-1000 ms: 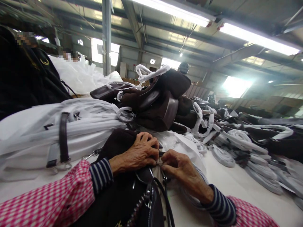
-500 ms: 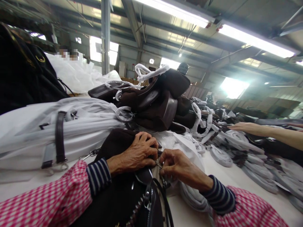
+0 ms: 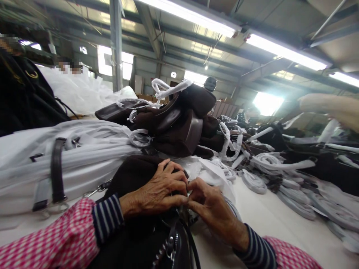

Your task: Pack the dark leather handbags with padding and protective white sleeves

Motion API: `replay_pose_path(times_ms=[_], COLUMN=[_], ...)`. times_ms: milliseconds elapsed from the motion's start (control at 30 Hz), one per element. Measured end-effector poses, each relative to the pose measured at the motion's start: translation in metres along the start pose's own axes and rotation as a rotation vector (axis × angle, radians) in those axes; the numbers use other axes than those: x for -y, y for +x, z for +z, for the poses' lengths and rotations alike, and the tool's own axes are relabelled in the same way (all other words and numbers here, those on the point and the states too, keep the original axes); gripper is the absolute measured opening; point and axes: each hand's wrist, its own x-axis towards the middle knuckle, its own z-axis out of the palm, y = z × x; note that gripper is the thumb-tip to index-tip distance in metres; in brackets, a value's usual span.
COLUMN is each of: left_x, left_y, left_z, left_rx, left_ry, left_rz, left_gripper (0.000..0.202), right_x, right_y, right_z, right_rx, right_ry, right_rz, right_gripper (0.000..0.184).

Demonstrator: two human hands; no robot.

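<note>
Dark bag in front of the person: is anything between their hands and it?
Nothing visible does. The left hand grips the dark bag directly at its top, and the right hand brings its fingers against it there; what they pinch is hidden. The pile of brown bags lies behind, beyond both hands.

Warehse: strip lights (image 3: 283, 50), steel post (image 3: 116, 45)

a heap of brown bags (image 3: 179, 123) lies in the middle, with white wrapped handles (image 3: 165, 87) on top. to the left is a long white-wrapped bag (image 3: 92, 155) crossed by a dark strap (image 3: 56, 168), and far left a black bag (image 3: 22, 97). white wrapped straps (image 3: 280, 164) sprawl over the white table (image 3: 269, 220) on the right. another person's arm (image 3: 331, 108) reaches in far right. strip lights (image 3: 286, 52) hang overhead.
</note>
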Motion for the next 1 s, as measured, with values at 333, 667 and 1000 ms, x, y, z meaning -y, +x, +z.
replay_pose_path(times_ms=[333,667,1000], left_x=[0.006,-0.002,-0.003], left_y=[0.003,-0.001,0.005], left_z=[0.007,0.010,0.029], left_rx=[-0.047,0.011,-0.053], left_ry=[0.055,0.250,0.627], left_rz=[0.002,0.042,0.194], left_gripper=[0.010,0.016,0.008], right_x=[-0.001,-0.009,-0.009], right_y=[-0.006,-0.015,-0.017], right_z=[-0.003,-0.001,0.003], right_rx=[-0.010,-0.148,-0.160], right_ry=[-0.137,0.024,0.023], right_rz=[0.003,0.044,0.046], right_gripper=[0.013,0.013,0.016])
